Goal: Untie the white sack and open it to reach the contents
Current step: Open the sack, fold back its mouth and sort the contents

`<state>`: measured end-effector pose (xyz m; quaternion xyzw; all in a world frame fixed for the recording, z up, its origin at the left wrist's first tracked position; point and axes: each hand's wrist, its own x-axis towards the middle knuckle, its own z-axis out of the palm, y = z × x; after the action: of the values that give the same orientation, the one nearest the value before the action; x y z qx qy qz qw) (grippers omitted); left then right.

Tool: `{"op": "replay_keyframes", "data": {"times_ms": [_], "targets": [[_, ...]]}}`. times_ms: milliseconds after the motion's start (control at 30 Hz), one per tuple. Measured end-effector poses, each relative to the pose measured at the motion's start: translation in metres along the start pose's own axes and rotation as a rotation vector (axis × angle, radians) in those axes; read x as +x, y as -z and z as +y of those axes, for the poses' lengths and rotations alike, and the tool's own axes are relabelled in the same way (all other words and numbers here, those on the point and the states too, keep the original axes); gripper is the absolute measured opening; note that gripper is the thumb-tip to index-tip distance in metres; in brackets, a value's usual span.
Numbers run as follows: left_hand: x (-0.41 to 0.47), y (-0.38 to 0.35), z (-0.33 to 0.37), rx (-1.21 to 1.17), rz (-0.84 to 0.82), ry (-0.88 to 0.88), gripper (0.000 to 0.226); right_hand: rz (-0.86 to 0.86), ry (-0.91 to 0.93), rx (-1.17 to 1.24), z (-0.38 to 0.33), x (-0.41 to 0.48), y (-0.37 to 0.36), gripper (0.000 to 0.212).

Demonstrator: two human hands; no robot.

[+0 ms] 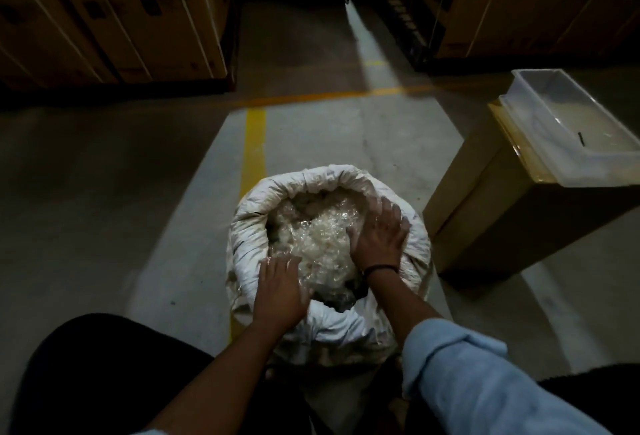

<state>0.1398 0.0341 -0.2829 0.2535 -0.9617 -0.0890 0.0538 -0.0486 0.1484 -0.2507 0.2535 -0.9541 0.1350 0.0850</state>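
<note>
The white sack point(252, 223) stands upright on the floor between my knees. Its mouth is wide, with the rim rolled down outward. Inside lies a shiny clear plastic liner point(322, 233) over pale whitish contents. My left hand point(281, 290) rests palm down at the near left of the mouth, fingers spread across the liner and rim. My right hand point(379, 235) lies flat on the right side of the liner, fingers apart, a dark band on its wrist. Neither hand visibly grips anything. No tie or string shows.
A tall cardboard box point(485, 212) stands right of the sack with a clear plastic tub point(540, 143) on top. Stacked strapped cartons point(114, 18) line the far left and cartons point(540, 1) the far right. A yellow floor line point(254, 150) runs behind the sack.
</note>
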Motion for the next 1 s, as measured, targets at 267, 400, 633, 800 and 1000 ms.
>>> {"op": "replay_keyframes", "data": {"times_ms": [267,400,633,800,1000], "targets": [[-0.007,0.005,0.071,-0.324,-0.291,-0.116,0.059,-0.12,-0.331,0.1,0.054,0.004,0.013,0.081],[-0.011,0.007,0.093,-0.412,-0.492,-0.079,0.084,-0.08,-0.462,0.344,0.064,0.013,0.022,0.057],[-0.02,0.018,0.095,-0.434,-0.525,-0.074,0.094,-0.585,-0.388,0.182,0.1,0.067,0.039,0.052],[-0.021,0.016,0.098,-0.435,-0.602,-0.071,0.07,0.011,-0.834,0.533,0.043,0.016,0.046,0.069],[-0.029,0.018,0.103,-0.311,-0.704,-0.129,0.069,-0.028,-0.784,0.535,0.003,-0.061,0.03,0.068]]}}
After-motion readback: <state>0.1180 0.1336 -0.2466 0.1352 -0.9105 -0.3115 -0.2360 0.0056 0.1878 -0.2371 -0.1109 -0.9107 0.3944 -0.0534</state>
